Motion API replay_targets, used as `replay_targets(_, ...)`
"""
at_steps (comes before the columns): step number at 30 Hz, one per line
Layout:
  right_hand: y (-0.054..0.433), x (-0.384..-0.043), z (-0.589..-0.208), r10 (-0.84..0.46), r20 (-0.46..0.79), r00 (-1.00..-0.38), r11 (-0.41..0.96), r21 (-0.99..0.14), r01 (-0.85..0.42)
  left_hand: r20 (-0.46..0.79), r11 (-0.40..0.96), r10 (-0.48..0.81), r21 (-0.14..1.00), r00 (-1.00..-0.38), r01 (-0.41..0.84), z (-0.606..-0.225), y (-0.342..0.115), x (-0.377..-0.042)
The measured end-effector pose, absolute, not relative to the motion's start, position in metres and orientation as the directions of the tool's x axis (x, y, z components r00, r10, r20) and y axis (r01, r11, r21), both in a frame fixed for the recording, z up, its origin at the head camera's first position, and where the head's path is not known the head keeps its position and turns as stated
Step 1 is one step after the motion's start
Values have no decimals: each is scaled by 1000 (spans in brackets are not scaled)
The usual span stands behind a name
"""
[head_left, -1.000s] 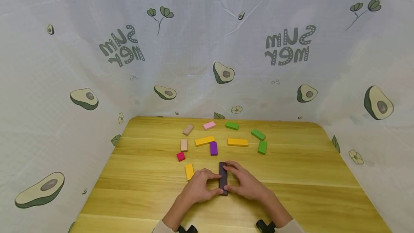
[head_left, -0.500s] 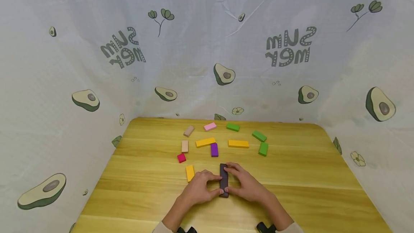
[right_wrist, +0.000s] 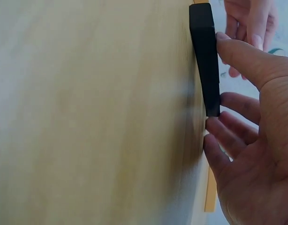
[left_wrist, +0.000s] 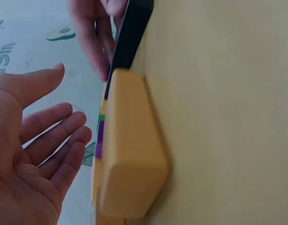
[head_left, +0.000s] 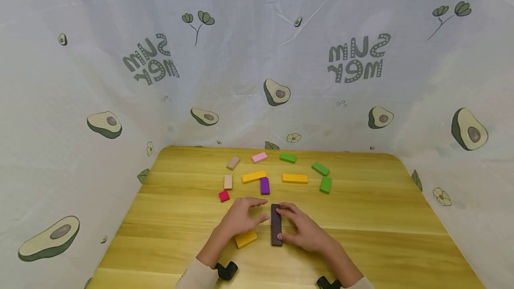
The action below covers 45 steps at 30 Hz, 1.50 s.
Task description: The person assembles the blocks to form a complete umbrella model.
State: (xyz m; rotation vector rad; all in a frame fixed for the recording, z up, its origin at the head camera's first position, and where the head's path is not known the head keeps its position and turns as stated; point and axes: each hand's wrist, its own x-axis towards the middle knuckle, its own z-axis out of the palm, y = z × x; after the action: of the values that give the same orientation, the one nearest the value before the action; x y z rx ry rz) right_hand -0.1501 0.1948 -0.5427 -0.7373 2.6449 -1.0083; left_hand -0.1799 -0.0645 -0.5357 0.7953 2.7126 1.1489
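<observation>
Two dark blocks [head_left: 276, 229] lie end to end in a narrow upright strip on the wooden table. My right hand [head_left: 303, 229] touches the strip's right side with thumb and index fingertip; the other fingers are loosely bent in the right wrist view. My left hand [head_left: 238, 217] is off the strip, to its left, thumb and fingers spread with nothing between them. A yellow block [left_wrist: 130, 140] lies by the left wrist, near the strip's near end. Another yellow block [head_left: 230, 207] is mostly hidden behind the left hand.
Beyond the hands, several blocks lie scattered: a red cube [head_left: 224, 196], a purple block [head_left: 265, 186], yellow [head_left: 295, 179], green [head_left: 325, 185], pink [head_left: 259, 158] and tan [head_left: 228, 182]. A printed white curtain [head_left: 241, 57] stands behind and beside the table [head_left: 381, 208].
My left hand has let go of the dark strip and moved left and slightly up, uncovering a yellow block near its wrist. My right hand stays at the strip.
</observation>
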Motion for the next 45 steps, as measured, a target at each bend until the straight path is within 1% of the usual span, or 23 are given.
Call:
replay_targets(4, 195, -150, -542, -531, -34, -846, 640, -671, -375, 113, 616, 471, 668, -875, 418, -531, -69, -197)
replay_targets(9, 194, -150, -543, -534, -43, -845, 642, -671, -371, 131, 625, 471, 648, -872, 435, -531, -72, -223)
replay_targets(12, 194, -150, -545, -535, -48, -843, 640, -675, -367, 115, 651, 466, 627, -877, 428, -531, -71, -236)
replay_targets(17, 193, -150, -544, -535, -43, -844, 636, -678, -368, 75, 712, 460, 564, -885, 418, -530, -64, -250)
replay_targets(20, 192, -149, -543, -533, -37, -845, 635, -678, -370, 68, 724, 466, 544, -882, 425, -530, -59, -256)
replay_targets(29, 194, -148, -544, -538, -46, -842, 632, -683, -366, -11, 761, 492, 491, -870, 424, -535, -52, -260)
replay_targets(35, 195, -149, -545, -531, -50, -846, 630, -691, -354, 7, 748, 506, 494, -862, 443, -535, -52, -259)
replay_targets(45, 194, -146, -542, -516, -71, -854, 632, -704, -323, 28, 709, 514, 549, -857, 443, -537, -53, -260)
